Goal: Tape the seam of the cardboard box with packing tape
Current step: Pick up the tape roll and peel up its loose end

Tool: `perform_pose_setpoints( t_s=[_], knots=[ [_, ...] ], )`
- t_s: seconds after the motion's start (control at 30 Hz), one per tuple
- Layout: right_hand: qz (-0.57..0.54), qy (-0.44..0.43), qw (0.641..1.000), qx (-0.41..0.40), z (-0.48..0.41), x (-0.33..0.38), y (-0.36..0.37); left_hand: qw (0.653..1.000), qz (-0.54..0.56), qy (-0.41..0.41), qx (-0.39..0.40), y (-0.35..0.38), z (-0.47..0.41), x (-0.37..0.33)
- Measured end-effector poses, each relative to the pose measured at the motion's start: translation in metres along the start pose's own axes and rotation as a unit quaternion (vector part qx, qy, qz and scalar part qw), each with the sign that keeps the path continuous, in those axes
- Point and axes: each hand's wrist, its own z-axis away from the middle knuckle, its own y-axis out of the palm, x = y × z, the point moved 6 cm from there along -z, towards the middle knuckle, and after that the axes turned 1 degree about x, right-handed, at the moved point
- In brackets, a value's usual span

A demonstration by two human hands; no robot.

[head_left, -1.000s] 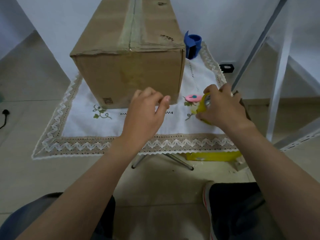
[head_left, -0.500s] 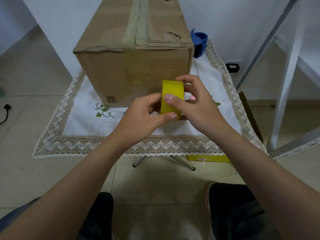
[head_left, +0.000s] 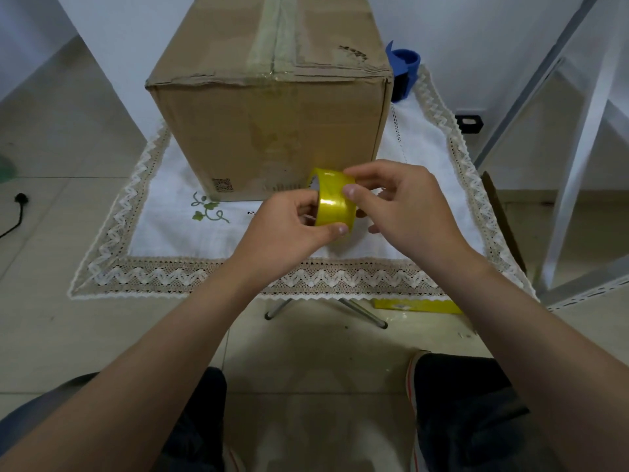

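Two hands hold a yellow roll of packing tape (head_left: 335,206) on edge above the cloth-covered worktop (head_left: 177,229), just in front of the cardboard box (head_left: 272,124). Left hand (head_left: 289,226) grips it from 8 o'clock; right hand (head_left: 405,206) pinches its band from 3 o'clock. Older tape covers the box's top seam (head_left: 272,32). At 1 o'clock, behind the box, a blue dispenser (head_left: 403,71) stands.

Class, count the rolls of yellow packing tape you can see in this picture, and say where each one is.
1. The yellow tape roll is held between the left hand and the right hand, in front of the cardboard box. More could be hidden behind the box.
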Motion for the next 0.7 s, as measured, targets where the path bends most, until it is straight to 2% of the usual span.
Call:
perform_pose_setpoints(
  t_s=[0.17, 0.43, 0.6, 0.7],
  knots=[
    [-0.012, -0.004, 1.0, 0.018, -0.003, -0.001, 0.0, 0.999, 0.043, -0.015, -0.002, 0.004, -0.002, 0.004],
    [0.005, 0.009, 1.0, 0.023, -0.012, -0.002, -0.009, 1.0, 0.022, -0.016, 0.008, 0.007, -0.003, 0.004],
    [0.102, -0.03, 0.994, -0.025, -0.01, 0.001, -0.011, 1.0, -0.017, -0.015, -0.015, 0.013, 0.0, -0.001],
    [0.157, -0.043, 0.986, -0.036, -0.005, 0.006, -0.008, 0.996, -0.088, -0.006, -0.033, 0.015, 0.0, -0.005]
  ],
)
